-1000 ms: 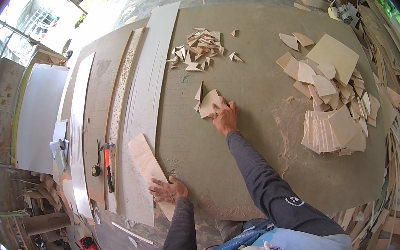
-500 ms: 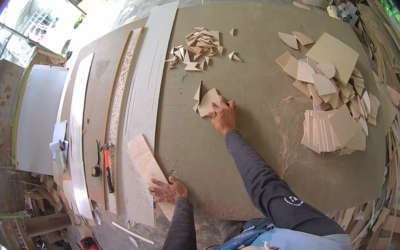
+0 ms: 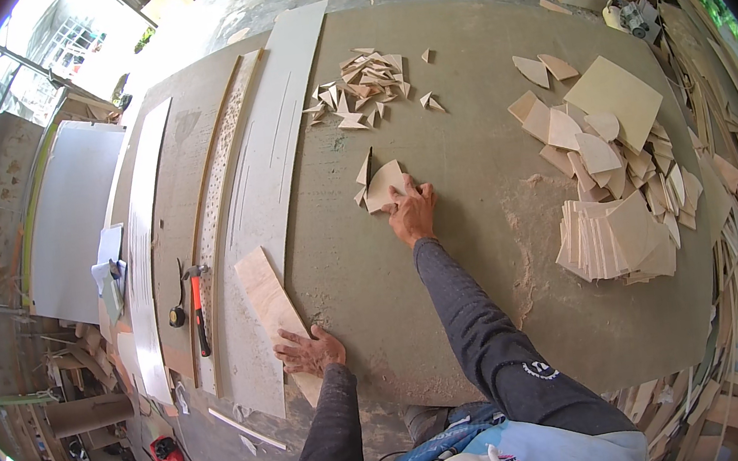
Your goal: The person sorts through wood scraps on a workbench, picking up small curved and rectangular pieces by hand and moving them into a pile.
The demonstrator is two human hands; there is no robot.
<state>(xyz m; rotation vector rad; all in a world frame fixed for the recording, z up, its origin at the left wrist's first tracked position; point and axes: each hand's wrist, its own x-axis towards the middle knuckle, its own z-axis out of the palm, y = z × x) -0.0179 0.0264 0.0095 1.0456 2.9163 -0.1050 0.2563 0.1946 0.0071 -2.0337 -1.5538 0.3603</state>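
Note:
My left hand (image 3: 312,353) lies flat with spread fingers on a pale plywood strip (image 3: 263,283), which rests at a slant over the edge of a long grey board. Farther ahead and to the right, the bent fingers of my right hand (image 3: 413,214) grip the right side of a fan-shaped thin plywood piece (image 3: 385,183) on the table. Against that piece's left side are a thin dark pointed object (image 3: 368,169), whose kind I cannot make out, and small wood offcuts (image 3: 361,178).
Triangular offcuts (image 3: 373,78) are heaped at the far middle of the brown table (image 3: 478,309). Curved plywood pieces (image 3: 614,239) are piled at right, with a square sheet (image 3: 615,102) on top. A hammer (image 3: 199,309) and tape measure (image 3: 177,316) lie left beside long boards (image 3: 273,150).
Both hands stay almost where they were. The fan-shaped piece and my right hand show only a very slight shift within the picture.

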